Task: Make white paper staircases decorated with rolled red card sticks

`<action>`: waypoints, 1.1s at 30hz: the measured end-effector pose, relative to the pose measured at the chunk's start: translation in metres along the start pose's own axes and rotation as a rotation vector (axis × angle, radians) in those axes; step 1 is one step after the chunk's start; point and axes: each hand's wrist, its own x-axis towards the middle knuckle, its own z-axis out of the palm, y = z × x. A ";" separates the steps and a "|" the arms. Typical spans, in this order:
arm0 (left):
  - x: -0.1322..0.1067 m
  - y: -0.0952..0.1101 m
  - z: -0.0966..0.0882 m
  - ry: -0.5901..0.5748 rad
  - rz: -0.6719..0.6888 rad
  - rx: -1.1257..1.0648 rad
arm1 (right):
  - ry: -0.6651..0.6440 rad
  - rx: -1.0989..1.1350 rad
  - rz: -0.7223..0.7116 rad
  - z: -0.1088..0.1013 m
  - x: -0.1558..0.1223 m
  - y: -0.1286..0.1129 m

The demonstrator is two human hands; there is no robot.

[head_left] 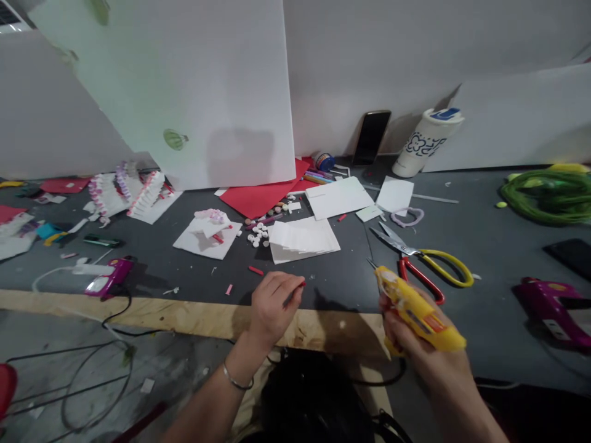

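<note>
- White wall + big white boards (194,92) lean at the back of a dark grey worktable (484,320) w/ a plywood front edge; one board has a green blotch on it.
- Green coiled cord (549,197) far right; white printed cup w/ blue lid (427,143) and a dark phone (372,136) propped vs the wall.
- Red paper sheet (265,194) under the board; white paper sheets (302,239) mid-table, small white discs just beside them.
- Pink/white paper craft pieces (127,194) at left; purple glue gun (108,278) near the front edge, left; another purple one (556,311) far right.
- Scissors w/ red + yellow handles (422,264) lie blades shut, just behind the right hand.
- Right hand (422,344) clenched round a yellow glue gun (418,307), nozzle pointing up-left, held over the table's front edge.
- Left hand (272,311) at the table edge, fingers pinching a thin red stick (295,294); bracelet on that wrist.
- Yellow gun's tip and the red stick are near each other but apart, not touching.
- Tiny red scraps (255,270) scattered just behind the left hand.
</note>
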 end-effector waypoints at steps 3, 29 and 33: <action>0.002 0.002 0.001 0.015 0.031 0.024 | -0.087 0.215 0.209 0.008 -0.016 -0.017; 0.001 0.004 0.001 -0.007 0.091 0.036 | -0.273 0.237 -0.001 0.036 -0.032 -0.036; -0.001 0.003 0.001 -0.012 0.101 0.036 | -0.275 0.236 -0.032 0.036 -0.032 -0.035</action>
